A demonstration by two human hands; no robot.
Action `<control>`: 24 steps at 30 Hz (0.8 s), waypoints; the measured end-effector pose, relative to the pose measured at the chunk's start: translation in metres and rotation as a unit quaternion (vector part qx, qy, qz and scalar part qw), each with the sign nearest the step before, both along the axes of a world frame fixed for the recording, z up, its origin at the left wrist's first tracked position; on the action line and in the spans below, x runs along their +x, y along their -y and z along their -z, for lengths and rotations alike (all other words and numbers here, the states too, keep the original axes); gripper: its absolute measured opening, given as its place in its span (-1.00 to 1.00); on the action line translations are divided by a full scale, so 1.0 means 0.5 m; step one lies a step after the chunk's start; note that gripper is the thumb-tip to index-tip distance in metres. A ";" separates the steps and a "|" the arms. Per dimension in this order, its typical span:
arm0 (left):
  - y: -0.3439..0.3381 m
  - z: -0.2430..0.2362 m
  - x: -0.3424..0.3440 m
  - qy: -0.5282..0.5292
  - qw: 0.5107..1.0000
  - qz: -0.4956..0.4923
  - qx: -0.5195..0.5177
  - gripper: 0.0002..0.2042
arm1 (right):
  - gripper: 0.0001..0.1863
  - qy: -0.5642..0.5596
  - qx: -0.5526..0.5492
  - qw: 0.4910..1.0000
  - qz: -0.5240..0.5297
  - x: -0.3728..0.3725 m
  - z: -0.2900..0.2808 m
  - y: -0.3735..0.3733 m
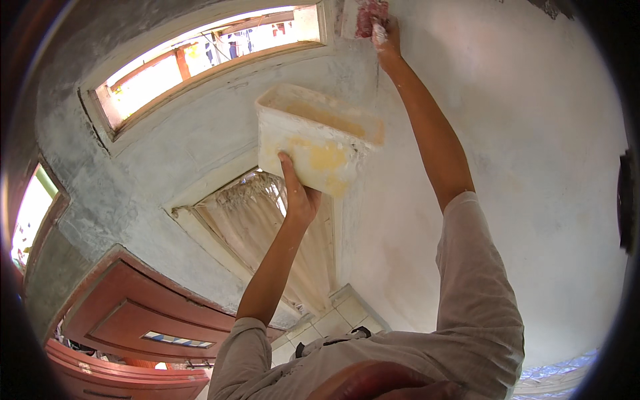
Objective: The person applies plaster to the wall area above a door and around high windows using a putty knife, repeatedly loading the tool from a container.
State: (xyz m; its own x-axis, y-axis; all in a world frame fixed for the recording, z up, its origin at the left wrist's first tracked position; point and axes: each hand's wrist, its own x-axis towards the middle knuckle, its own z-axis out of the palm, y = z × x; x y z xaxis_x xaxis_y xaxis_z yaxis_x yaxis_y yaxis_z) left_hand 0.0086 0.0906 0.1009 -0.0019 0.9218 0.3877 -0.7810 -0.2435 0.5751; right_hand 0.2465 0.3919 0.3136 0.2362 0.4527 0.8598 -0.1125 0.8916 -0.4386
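My left hand (pixel 301 197) is closed on a white plastic tub (pixel 310 155), with the thumb on the near side and the other fingers hidden beneath or behind. The tub is tilted and open at the top, and yellowish stains and dried white smears mark its walls. Raised high at the top of the view, my right hand (pixel 389 41) grips a wide scraper (pixel 368 19) with red and whitish parts. White paste coats some of my fingers there. The scraper is up against the grey-white wall (pixel 533 120), close to a corner; whether it touches cannot be made out.
A long window opening (pixel 220 57) with a wooden frame lies at the upper left. Behind my left arm is a curtained window (pixel 267 227). Reddish-brown wooden doors (pixel 143 310) stand at the lower left, near another small window (pixel 33 207). Pale floor tiles (pixel 333 321) show below.
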 end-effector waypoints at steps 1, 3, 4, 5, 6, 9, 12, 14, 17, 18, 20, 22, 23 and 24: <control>-0.002 0.005 -0.013 0.001 1.000 -0.013 0.005 -0.26 | -0.48 0.058 0.034 0.991 0.113 -0.057 -0.004 0.019; 0.001 0.013 -0.037 0.002 0.999 -0.036 0.007 -0.26 | -0.51 0.093 -0.016 0.978 0.187 -0.143 0.005 0.070; 0.006 0.006 -0.028 0.005 0.999 -0.039 -0.019 -0.27 | -0.53 0.127 -0.058 0.949 0.283 -0.141 0.003 0.078; 0.010 0.001 -0.024 0.007 0.998 -0.042 -0.045 -0.27 | -0.50 0.129 -0.042 0.944 0.301 -0.136 0.005 0.087; 0.008 0.003 -0.019 0.008 0.998 -0.037 -0.044 -0.27 | -0.50 0.129 -0.041 0.942 0.306 -0.120 0.011 0.088; 0.004 0.012 -0.014 0.005 1.000 -0.017 -0.022 -0.27 | -0.52 0.142 -0.105 0.919 0.352 -0.080 0.043 0.098; 0.006 0.018 -0.019 0.005 0.999 -0.034 -0.011 -0.27 | -0.51 0.088 -0.149 0.950 0.261 -0.058 0.094 0.124; 0.000 0.016 -0.012 -0.003 1.000 -0.011 0.007 -0.26 | -0.53 0.084 0.018 0.927 0.366 -0.015 0.105 0.124; 0.002 0.018 -0.044 -0.019 1.000 -0.016 0.006 -0.25 | -0.48 0.114 -0.003 0.948 0.297 -0.045 0.019 0.187; 0.000 0.018 -0.049 -0.018 1.000 -0.018 0.007 -0.25 | -0.48 0.115 -0.002 0.948 0.295 -0.043 -0.017 0.199; -0.005 0.020 -0.056 0.010 1.000 -0.008 0.006 -0.32 | -0.59 0.184 0.158 0.927 0.286 -0.037 -0.091 0.186; -0.008 0.005 -0.029 0.019 1.000 0.007 0.008 -0.33 | -0.52 0.234 0.230 0.922 0.206 -0.008 -0.164 0.127; -0.008 -0.001 -0.022 0.028 1.000 0.008 0.006 -0.34 | -0.46 0.279 0.297 0.907 0.109 -0.006 -0.192 0.103; -0.007 -0.002 -0.024 0.029 1.000 0.005 0.006 -0.34 | -0.46 0.279 0.298 0.907 0.105 -0.026 -0.203 0.089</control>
